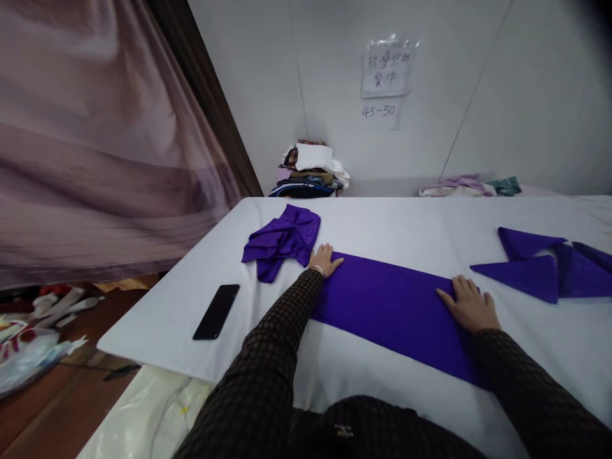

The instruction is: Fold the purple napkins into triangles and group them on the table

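A purple cloth napkin (389, 303) lies flat on the white-covered table (215, 248) as a long strip, slanting down to the right. My left hand (323, 260) rests on its far left corner with the fingers stretched out. On the strip's right end my right hand (471, 305) lies with fingers spread. Just beyond my left hand sits a crumpled purple cloth (282, 239). To the right of my right hand are several purple cloths folded into pointed triangles (530, 275). The strip's right edge is partly hidden under my right hand and sleeve.
A black phone (217, 312) lies near the table's left edge. Stacked clothes (310, 169) stand against the wall behind, with more fabric (466, 185) farther right. A pinkish curtain (109, 127) hangs at left, above plastic bags (33, 350) on the floor.
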A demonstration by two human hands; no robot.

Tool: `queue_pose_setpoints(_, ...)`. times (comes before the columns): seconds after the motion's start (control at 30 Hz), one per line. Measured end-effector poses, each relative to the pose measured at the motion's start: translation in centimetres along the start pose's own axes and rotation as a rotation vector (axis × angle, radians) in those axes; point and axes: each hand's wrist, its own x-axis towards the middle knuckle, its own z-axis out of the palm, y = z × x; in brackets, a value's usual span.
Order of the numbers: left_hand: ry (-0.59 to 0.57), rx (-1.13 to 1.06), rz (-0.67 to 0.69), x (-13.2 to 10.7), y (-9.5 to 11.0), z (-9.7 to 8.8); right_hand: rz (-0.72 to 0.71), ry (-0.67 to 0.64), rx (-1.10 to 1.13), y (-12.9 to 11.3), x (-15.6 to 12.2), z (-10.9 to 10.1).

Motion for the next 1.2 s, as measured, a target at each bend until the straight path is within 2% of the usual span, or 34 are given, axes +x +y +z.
queue_pose_setpoints(0.1, 0.013, 0.004, -0.043, 0.2, -1.9, 0.0, 0.0, -0.002, -0.01, 0.0, -0.1, 0.2)
queue_pose_setpoints(0.27, 0.051, 0.009, -0.04, 0.6, -1.8, 0.6, 0.008, -0.054, -0.005, 0.8, 0.8, -0.1)
queue_pose_setpoints(0.37, 0.062, 0.025, -0.024, 0.6, -1.8, 0.7, 0.049, -0.122, 0.009, -0.5, 1.2, -1.6)
queue_pose_setpoints(0.4, 0.066, 0.034, -0.021, 0.6, -1.8, 0.6, 0.051, -0.114, 0.012, -1.8, 1.2, -2.2)
queue_pose_setpoints(0.47, 0.07, 0.055, -0.025, 0.6, -1.8, 0.5, -0.057, -0.074, 0.054, -5.7, 0.9, -3.2)
queue_pose_setpoints(0.57, 0.079, 0.084, -0.038, 0.7, -1.7, 0.2, -0.315, -0.102, 0.204, -13.9, 1.4, -3.6)
queue_pose_setpoints(0.63, 0.079, 0.096, -0.032, 0.9, -1.6, 0.0, -0.419, -0.11, 0.285, -18.7, 2.3, -3.0)
queue_pose_setpoints(0.7, 0.078, 0.106, -0.033, 1.0, -1.6, -0.1, -0.457, -0.116, 0.331, -21.5, 3.3, -2.1)
queue_pose_setpoints(0.73, 0.078, 0.109, -0.036, 1.0, -1.6, -0.1, -0.469, -0.118, 0.333, -21.9, 3.7, -1.7)
queue_pose_setpoints(0.77, 0.078, 0.111, -0.038, 1.0, -1.7, -0.1, -0.471, -0.12, 0.326, -21.4, 3.9, -1.4)
queue_pose_setpoints(0.83, 0.076, 0.11, -0.04, 1.0, -1.7, -0.1, -0.438, -0.117, 0.29, -18.5, 3.9, -1.1)
queue_pose_setpoints(0.97, 0.068, 0.109, -0.045, 1.2, -1.6, 0.2, -0.195, -0.104, 0.175, -7.9, 2.4, -1.8)
queue_pose_setpoints(1.07, 0.073, 0.111, -0.04, 1.3, -1.8, 0.3, 0.072, -0.1, 0.096, -1.0, 0.6, -2.5)
queue_pose_setpoints(1.13, 0.073, 0.111, -0.031, 1.4, -2.0, 0.0, 0.129, -0.1, 0.065, 1.4, -0.3, -2.5)
queue_pose_setpoints(1.2, 0.042, 0.111, -0.041, 1.5, -1.9, -0.7, 0.126, -0.087, 0.05, 2.2, -0.7, -2.2)
